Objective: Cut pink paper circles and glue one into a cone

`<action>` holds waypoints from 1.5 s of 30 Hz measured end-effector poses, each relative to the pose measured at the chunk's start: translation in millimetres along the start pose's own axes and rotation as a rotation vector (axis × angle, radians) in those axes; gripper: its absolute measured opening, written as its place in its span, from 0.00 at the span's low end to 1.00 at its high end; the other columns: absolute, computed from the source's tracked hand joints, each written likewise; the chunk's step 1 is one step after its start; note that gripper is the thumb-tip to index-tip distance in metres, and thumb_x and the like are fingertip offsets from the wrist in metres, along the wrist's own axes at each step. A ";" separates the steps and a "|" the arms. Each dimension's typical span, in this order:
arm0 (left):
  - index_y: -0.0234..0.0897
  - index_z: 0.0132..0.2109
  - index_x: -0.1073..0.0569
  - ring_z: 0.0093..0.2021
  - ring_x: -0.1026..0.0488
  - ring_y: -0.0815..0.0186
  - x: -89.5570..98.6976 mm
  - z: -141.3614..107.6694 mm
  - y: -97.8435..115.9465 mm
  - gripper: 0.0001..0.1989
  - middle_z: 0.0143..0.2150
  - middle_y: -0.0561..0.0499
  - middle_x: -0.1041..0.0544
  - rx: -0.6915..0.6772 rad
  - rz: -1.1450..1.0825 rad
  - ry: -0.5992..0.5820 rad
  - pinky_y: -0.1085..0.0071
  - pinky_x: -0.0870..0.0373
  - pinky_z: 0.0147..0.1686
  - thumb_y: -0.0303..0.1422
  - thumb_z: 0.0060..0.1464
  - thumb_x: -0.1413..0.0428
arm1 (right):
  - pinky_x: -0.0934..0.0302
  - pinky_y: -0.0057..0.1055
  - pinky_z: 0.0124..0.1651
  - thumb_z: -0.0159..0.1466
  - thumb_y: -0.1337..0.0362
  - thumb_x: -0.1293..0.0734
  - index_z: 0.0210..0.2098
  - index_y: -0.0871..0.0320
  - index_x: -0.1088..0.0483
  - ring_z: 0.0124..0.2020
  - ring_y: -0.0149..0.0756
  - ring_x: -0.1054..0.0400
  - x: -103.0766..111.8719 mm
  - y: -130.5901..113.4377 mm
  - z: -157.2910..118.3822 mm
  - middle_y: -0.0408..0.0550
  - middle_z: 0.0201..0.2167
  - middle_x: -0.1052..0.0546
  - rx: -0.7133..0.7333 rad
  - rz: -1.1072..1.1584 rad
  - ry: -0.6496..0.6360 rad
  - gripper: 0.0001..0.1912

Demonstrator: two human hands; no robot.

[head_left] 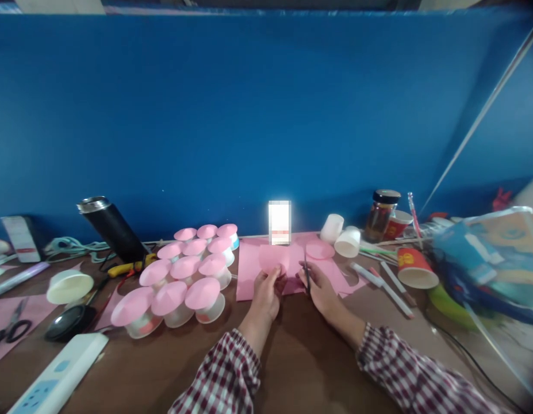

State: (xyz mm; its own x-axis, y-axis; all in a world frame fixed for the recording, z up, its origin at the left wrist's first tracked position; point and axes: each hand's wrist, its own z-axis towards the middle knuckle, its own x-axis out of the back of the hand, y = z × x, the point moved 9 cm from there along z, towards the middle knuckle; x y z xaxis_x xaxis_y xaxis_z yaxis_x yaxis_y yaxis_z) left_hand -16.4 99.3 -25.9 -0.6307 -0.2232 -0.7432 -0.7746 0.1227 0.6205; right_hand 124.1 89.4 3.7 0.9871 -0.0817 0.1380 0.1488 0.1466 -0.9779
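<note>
My left hand [267, 292] pinches a round piece of pink paper [272, 257] between thumb and fingers, above a pink sheet [248, 270] on the table. Just right of it, my right hand [321, 288] is closed around dark scissors [307, 275], their blades pointing away from me. The blades look close to the paper's right side; whether they touch it I cannot tell. Another pink paper disc [320, 250] lies behind my right hand. To the left stand several paper cups, each topped by a shallow pink paper cone [169, 298].
White cups [347, 241], markers [393, 296], a lidded jar [382, 215] and a red paper cup [415, 267] are at right. Farther left are a black flask [115, 227], a power strip [59, 374] and other scissors [11, 330]. A blue partition [266, 115] rises behind the brown table [300, 356].
</note>
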 end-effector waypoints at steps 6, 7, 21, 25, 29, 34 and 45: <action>0.33 0.27 0.28 0.25 0.28 0.72 5.3 4.1 12.5 0.08 0.24 0.53 0.26 -0.044 -0.061 0.048 0.76 0.30 0.29 0.26 0.39 0.36 | 0.38 0.29 0.29 0.59 0.52 0.34 0.48 0.59 0.34 0.29 0.34 0.34 3.9 -9.0 -1.0 0.44 0.29 0.29 0.086 0.078 0.039 0.22; 0.33 0.27 0.28 0.26 0.27 0.72 6.0 4.0 17.7 0.07 0.25 0.53 0.25 -0.077 -0.069 0.059 0.76 0.30 0.31 0.26 0.39 0.36 | 0.37 0.29 0.30 0.60 0.53 0.35 0.48 0.59 0.34 0.30 0.34 0.34 5.8 -12.3 -3.1 0.45 0.30 0.28 0.123 0.061 0.053 0.22; 0.34 0.29 0.29 0.30 0.27 0.69 25.4 14.6 32.2 0.09 0.27 0.53 0.25 -0.234 0.016 0.148 0.71 0.31 0.36 0.26 0.39 0.36 | 0.41 0.30 0.32 0.55 0.66 0.34 0.43 0.57 0.31 0.32 0.40 0.30 39.5 -40.8 4.8 0.48 0.31 0.23 0.193 -0.742 -0.090 0.15; 0.34 0.29 0.29 0.32 0.27 0.69 26.9 16.5 30.4 0.07 0.29 0.53 0.26 -0.213 -0.009 0.157 0.70 0.31 0.37 0.25 0.42 0.38 | 0.43 0.30 0.35 0.51 0.70 0.32 0.36 0.54 0.25 0.33 0.40 0.30 15.1 -36.7 -19.8 0.47 0.32 0.21 0.237 -0.834 -0.460 0.13; 0.34 0.30 0.28 0.33 0.27 0.69 23.3 17.4 30.1 0.08 0.29 0.53 0.25 -0.159 -0.053 0.122 0.69 0.30 0.38 0.23 0.40 0.37 | 0.42 0.32 0.40 0.53 0.69 0.31 0.40 0.53 0.24 0.37 0.43 0.30 -5.8 -38.0 -39.5 0.48 0.36 0.21 0.298 -0.853 -0.551 0.15; 0.33 0.27 0.30 0.30 0.27 0.70 20.5 15.9 33.7 0.10 0.25 0.54 0.26 -0.141 -0.039 0.091 0.69 0.30 0.38 0.23 0.38 0.36 | 0.43 0.35 0.41 0.52 0.67 0.27 0.42 0.55 0.24 0.41 0.45 0.33 -17.4 -45.9 -52.3 0.52 0.39 0.25 0.325 -1.000 -0.594 0.17; 0.33 0.30 0.29 0.32 0.27 0.69 22.9 17.9 28.5 0.11 0.28 0.53 0.25 -0.157 -0.050 0.076 0.69 0.31 0.37 0.24 0.37 0.35 | 0.44 0.26 0.33 0.56 0.66 0.31 0.45 0.57 0.28 0.32 0.34 0.32 -20.9 -49.9 -68.0 0.45 0.35 0.25 0.199 -0.737 -1.012 0.16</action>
State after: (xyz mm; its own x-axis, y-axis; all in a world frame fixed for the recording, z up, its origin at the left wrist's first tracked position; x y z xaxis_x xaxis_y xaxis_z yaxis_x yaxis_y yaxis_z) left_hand -53.8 115.0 -29.8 -0.5814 -0.2989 -0.7567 -0.7843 -0.0415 0.6190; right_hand 92.0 16.8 38.9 0.2580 0.5678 0.7817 0.6000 0.5399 -0.5903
